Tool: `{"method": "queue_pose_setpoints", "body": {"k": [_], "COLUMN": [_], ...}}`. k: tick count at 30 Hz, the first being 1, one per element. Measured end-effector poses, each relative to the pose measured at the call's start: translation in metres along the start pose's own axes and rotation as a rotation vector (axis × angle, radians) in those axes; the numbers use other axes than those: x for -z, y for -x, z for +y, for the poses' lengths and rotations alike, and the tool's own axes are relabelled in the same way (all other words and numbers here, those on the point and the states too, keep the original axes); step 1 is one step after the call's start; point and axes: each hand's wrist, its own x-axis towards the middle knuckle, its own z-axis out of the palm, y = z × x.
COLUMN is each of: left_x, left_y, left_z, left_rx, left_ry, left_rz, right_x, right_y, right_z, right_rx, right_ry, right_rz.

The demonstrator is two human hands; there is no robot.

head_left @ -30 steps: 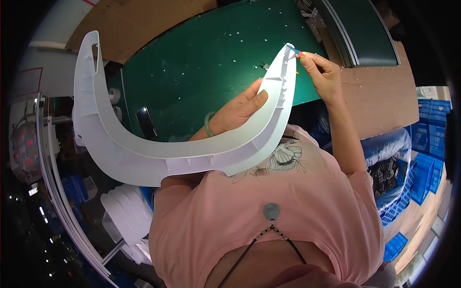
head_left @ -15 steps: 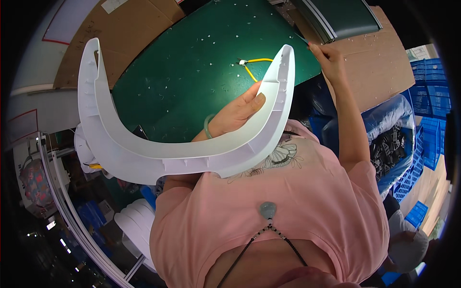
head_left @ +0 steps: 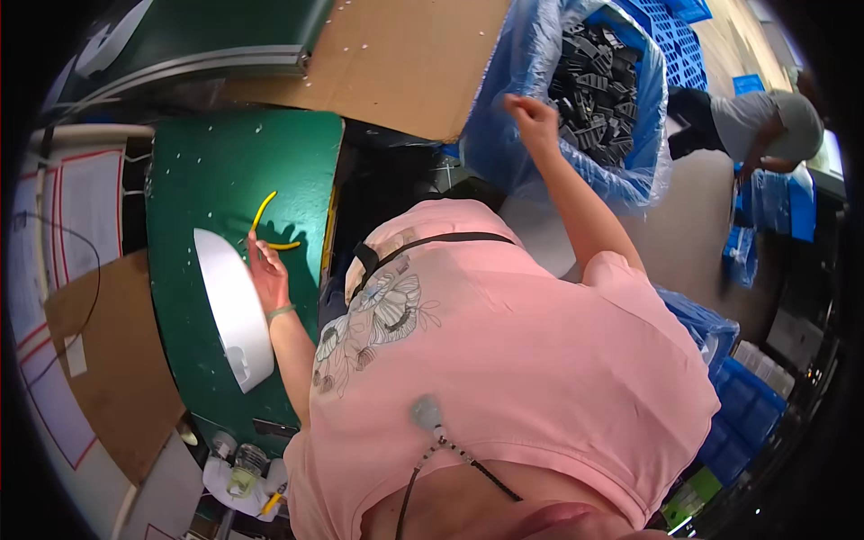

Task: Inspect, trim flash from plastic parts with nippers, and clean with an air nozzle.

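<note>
My left hand, fingers stretched out, is right beside a white curved plastic part on the green table. Whether the palm still touches the part is hard to tell. Close to the fingertips lies a pair of yellow-handled pliers, its head partly hidden by the fingers. My right hand is raised at the edge of a blue plastic-lined bin, its fingers curled closed. Whatever it may hold is too small to make out. Black plastic pieces fill the bin near that hand.
The green table carries small white scraps. Cardboard and a conveyor-like green belt adjoin it. The bin's blue liner bulges at the right. Another person bends near blue crates. A jar stands at lower left.
My view has turned to the right. The white curved part has gone from in front of my chest down onto the table. My right hand has moved to the bin of black pieces.
</note>
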Motion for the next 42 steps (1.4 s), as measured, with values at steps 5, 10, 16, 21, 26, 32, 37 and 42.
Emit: {"method": "queue_pose_setpoints", "body": {"k": [5,10,16,21,26,32,37,42], "left_x": [0.022,-0.016,-0.096,-0.154,-0.189,-0.209,-0.164,-0.147], "left_y": [0.023,0.033,0.009,-0.028,-0.058,0.004,0.089,0.152], "left_z": [0.009,-0.009,-0.073,-0.118,-0.148,-0.131,-0.108,-0.109], "left_rx": [0.242,0.284,0.295,0.199,0.048,-0.272,-0.567,-0.713], "left_ry": [-0.312,-0.725,-1.037,-1.070,-1.022,-0.697,-0.711,-0.865], "left_rz": [0.527,0.985,1.081,0.854,0.476,0.340,0.744,0.960], "right_x": [0.149,0.158,0.177,0.225,-0.004,-0.184,-0.240,-0.276], "right_y": [-0.050,-0.099,-0.127,-0.147,-0.082,0.089,0.175,0.232], "right_z": [0.120,0.123,0.129,0.140,-0.038,-0.154,-0.207,-0.211], "right_rx": [-0.283,-0.577,-0.362,-0.068,-0.302,-0.549,0.279,0.624], "right_ry": [0.631,0.994,1.227,0.278,-0.516,-0.407,-0.168,0.148], "right_rz": [0.440,0.088,-0.205,0.237,-0.539,-1.292,-1.537,-1.737]}}
